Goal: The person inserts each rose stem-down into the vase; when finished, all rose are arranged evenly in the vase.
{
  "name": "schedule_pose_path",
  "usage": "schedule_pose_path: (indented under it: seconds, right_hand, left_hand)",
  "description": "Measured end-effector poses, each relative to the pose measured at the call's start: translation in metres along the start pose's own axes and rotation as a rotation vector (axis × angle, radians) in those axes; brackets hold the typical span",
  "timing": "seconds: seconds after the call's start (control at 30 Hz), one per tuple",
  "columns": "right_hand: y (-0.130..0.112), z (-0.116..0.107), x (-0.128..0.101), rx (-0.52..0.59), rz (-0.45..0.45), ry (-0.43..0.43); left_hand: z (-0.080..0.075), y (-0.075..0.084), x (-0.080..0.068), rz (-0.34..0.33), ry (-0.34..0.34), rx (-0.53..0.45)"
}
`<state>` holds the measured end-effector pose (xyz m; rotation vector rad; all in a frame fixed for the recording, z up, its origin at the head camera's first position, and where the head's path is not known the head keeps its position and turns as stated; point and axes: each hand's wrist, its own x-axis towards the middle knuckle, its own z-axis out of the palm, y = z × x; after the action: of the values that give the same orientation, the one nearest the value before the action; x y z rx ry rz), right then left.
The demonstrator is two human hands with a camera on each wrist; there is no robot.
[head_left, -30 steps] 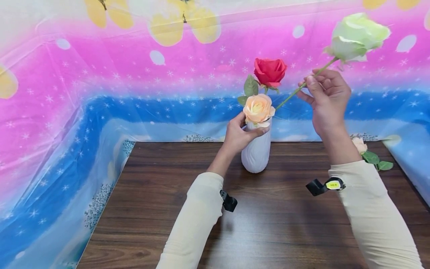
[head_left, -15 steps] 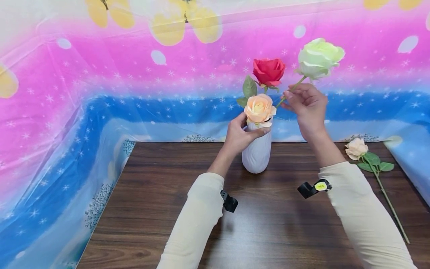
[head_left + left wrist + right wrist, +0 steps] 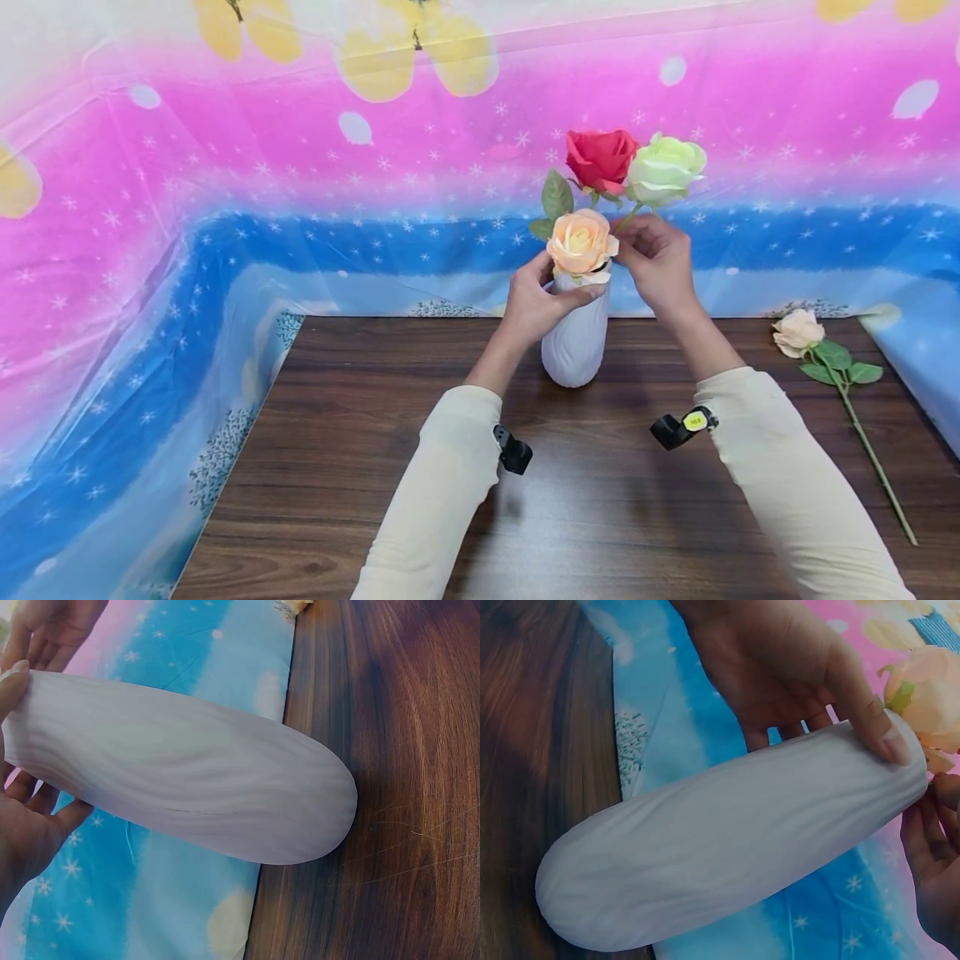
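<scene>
A white, ribbed ceramic vase [image 3: 574, 342] is stood upright near the far edge of a dark brown wood-grain table [image 3: 600, 517], just before the strip where the tabletop is met by a pink, blue and white star-printed plastic backdrop [image 3: 225, 208]. The neck of the vase is grasped by the left hand [image 3: 536, 302], with the thumb laid across the front and the fingers curled round the back, as is also seen in the right wrist view [image 3: 795, 667]. The thin green stem of a pale green artificial rose [image 3: 664, 170] is pinched by the right hand [image 3: 656, 260] just beside the vase mouth, and the bloom is held touching a red artificial rose [image 3: 600, 158] that is already seated in the vase. A peach artificial rose [image 3: 581, 242] is set lower, at the rim, between the two hands. The mouth of the vase is crowded by these blooms and by green leaves [image 3: 557, 197]. A cream artificial rose with a long stem [image 3: 799, 332] is laid flat near the right edge of the table, well apart from the vase. Broad bare tabletop is left in front of the vase and to its left. A small yellow label [image 3: 693, 422] is seen on the black wrist-mounted device, but its writing cannot be read.
</scene>
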<state>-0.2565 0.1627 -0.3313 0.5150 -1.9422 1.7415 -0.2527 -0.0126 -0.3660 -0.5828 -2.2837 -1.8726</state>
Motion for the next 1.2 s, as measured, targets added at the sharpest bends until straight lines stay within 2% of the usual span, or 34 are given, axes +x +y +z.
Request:
schedule_pose_path:
  seconds: [0.17, 0.33, 0.4, 0.5, 0.57, 0.8, 1.2]
  right_hand:
    - [0.000, 0.000, 0.000, 0.074, 0.023, 0.022]
    - [-0.005, 0.000, -0.003, 0.260, 0.096, 0.070]
    - [-0.009, 0.000, -0.005, 0.368, 0.130, 0.070]
    - [-0.011, 0.000, -0.005, 0.442, 0.172, 0.075]
    - [-0.011, 0.000, -0.006, 0.432, 0.186, 0.073]
    - [-0.006, 0.000, -0.007, 0.252, 0.142, 0.048]
    - [-0.002, -0.004, -0.012, 0.148, 0.162, 0.005]
  left_hand:
    - [0.000, 0.000, 0.000, 0.000, 0.001, 0.008]
    - [0.000, 0.001, 0.000, -0.012, -0.003, 0.015]
    - [0.000, 0.001, 0.000, -0.016, -0.004, 0.013]
    - [0.000, 0.001, 0.000, -0.018, -0.002, 0.014]
    - [0.000, 0.001, 0.000, -0.017, -0.002, 0.020]
    - [0.001, 0.000, 0.000, 0.001, 0.000, 0.007]
    - [0.001, 0.001, 0.000, -0.004, -0.001, 0.015]
